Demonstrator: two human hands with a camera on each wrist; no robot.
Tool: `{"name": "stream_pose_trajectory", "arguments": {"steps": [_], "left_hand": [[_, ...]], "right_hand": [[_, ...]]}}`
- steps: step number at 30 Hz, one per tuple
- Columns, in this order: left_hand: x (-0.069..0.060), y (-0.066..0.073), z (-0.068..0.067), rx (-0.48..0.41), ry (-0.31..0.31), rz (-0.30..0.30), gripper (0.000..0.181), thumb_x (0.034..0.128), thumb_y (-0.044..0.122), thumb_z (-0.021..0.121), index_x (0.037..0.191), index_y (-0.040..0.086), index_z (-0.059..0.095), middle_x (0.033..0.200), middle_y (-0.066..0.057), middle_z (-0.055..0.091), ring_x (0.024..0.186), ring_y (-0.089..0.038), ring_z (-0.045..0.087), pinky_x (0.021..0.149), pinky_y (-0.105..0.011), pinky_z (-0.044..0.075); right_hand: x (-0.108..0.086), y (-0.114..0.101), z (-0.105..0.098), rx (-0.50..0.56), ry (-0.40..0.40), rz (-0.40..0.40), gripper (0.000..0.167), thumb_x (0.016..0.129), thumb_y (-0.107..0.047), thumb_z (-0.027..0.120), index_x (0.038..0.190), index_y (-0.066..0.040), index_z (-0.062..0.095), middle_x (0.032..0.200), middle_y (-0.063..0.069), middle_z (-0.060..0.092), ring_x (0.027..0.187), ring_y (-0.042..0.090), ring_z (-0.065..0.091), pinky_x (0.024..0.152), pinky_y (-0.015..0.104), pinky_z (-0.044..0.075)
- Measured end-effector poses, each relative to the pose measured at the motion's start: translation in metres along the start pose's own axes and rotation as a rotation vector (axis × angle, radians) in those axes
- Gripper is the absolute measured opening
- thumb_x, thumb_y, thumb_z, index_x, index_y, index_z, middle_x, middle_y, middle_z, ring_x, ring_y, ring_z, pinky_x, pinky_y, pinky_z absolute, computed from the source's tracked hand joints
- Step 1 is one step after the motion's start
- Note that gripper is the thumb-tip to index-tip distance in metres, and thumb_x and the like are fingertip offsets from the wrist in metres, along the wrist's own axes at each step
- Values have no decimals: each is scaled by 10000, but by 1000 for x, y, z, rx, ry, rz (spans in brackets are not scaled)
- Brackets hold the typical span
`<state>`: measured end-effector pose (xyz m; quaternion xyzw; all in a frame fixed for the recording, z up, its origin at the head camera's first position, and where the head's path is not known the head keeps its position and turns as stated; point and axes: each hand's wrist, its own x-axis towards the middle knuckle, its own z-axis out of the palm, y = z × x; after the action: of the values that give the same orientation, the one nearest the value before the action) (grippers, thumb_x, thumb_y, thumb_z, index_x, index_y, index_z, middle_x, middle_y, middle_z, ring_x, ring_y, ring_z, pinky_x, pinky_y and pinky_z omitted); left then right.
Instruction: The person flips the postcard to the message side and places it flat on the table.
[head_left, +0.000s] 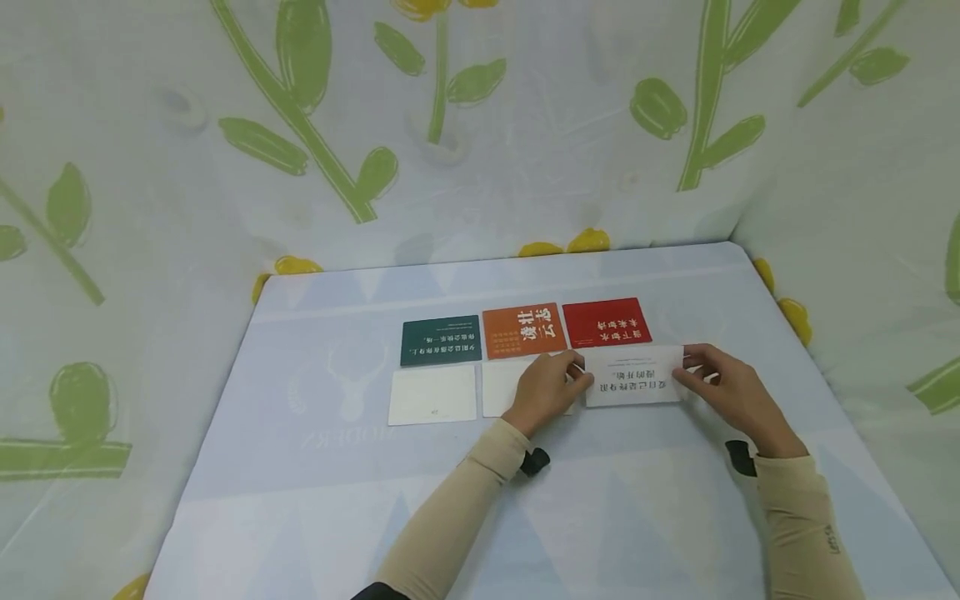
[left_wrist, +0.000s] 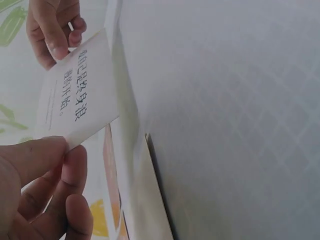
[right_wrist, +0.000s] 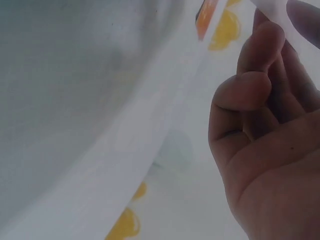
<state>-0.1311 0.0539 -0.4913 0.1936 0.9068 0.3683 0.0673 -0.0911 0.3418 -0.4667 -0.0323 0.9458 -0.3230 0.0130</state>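
Note:
A white card (head_left: 634, 377) printed with dark characters is held up by its two short ends. My left hand (head_left: 546, 390) pinches its left end between thumb and fingers. At the other end my right hand (head_left: 731, 398) pinches it the same way. In the left wrist view the card (left_wrist: 82, 90) tilts above the table, its printed side showing. The right wrist view has my right hand (right_wrist: 270, 125) with curled fingers and only a corner of the card. Beneath my left hand lies a blank white card (head_left: 498, 387), partly covered by that hand.
Behind, a green card (head_left: 441, 340), an orange card (head_left: 523, 331) and a red card (head_left: 607, 322) lie in a row. Another white card (head_left: 432, 395) lies at front left. The pale table (head_left: 300, 500) meets a leaf-patterned cloth (head_left: 525, 167) at its far edge.

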Motion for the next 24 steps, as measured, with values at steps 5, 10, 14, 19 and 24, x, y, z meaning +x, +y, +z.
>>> {"name": "stream_pose_trajectory", "arguments": {"steps": [5, 10, 14, 19, 24], "left_hand": [[-2, -1, -1, 2, 45, 34, 228, 978, 307, 685, 1126, 139, 725, 963, 65, 750, 801, -39, 576, 682, -162, 452], [-4, -2, -1, 14, 77, 48, 210, 981, 291, 680, 1112, 134, 731, 961, 57, 750, 800, -52, 569, 682, -163, 449], [-4, -2, -1, 4, 78, 48, 219, 982, 286, 678, 1123, 129, 735, 960, 51, 752, 801, -56, 570, 679, -164, 452], [-6, -1, -1, -1, 76, 54, 212, 981, 278, 678, 1113, 126, 746, 958, 47, 758, 813, -59, 576, 689, -165, 455], [-6, -1, -2, 27, 89, 77, 193, 985, 268, 671, 1083, 127, 760, 956, 55, 756, 808, -60, 562, 677, -162, 448]], "right_hand": [[-3, 1, -2, 4, -37, 23, 491, 1000, -371, 652, 1331, -18, 575, 1184, 189, 656, 993, 314, 598, 712, 304, 496], [-4, 3, -2, 16, -57, 36, 497, 1009, -401, 627, 1346, -39, 579, 1197, 178, 641, 1005, 315, 587, 711, 286, 495], [-5, 4, 0, 20, -60, 51, 502, 1013, -405, 619, 1352, -38, 574, 1170, 170, 622, 994, 323, 587, 712, 317, 499], [-4, 4, 2, 8, -62, 64, 489, 1012, -402, 620, 1344, -45, 576, 1115, 159, 633, 962, 308, 580, 707, 333, 496], [-4, 2, 3, 30, -75, 66, 470, 1021, -383, 610, 1353, -54, 562, 1061, 138, 683, 894, 277, 574, 662, 308, 483]]}}
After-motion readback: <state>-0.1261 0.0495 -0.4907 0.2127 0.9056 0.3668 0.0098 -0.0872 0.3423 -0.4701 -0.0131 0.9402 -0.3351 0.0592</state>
